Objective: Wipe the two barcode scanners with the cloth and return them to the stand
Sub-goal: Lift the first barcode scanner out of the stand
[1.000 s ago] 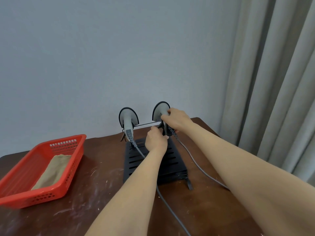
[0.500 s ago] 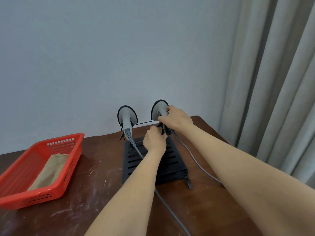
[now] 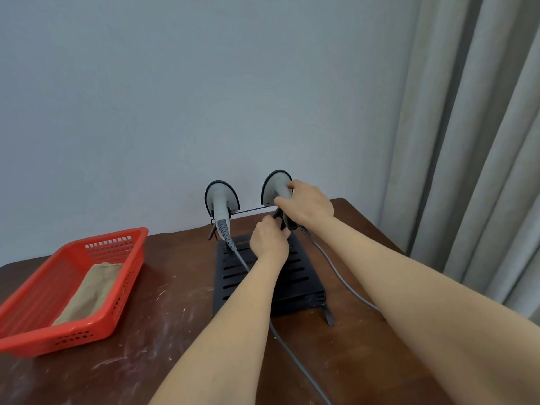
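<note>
Two grey barcode scanners hang head-up at the back of a black slotted stand. The left scanner rests on the stand's rail, untouched, its cable trailing down. My right hand is wrapped around the handle of the right scanner. Just below it, my left hand pinches a dark part of the stand beside that scanner's handle. The tan cloth lies folded in the red basket at the left.
A dark wooden table with white scuffs carries everything. Grey cables run from the scanners toward the front edge. A grey wall stands close behind the stand, and curtains hang at the right.
Both hands have stayed on the right scanner and the stand. The view has shifted slightly; the scanner sits a touch higher against the wall.
</note>
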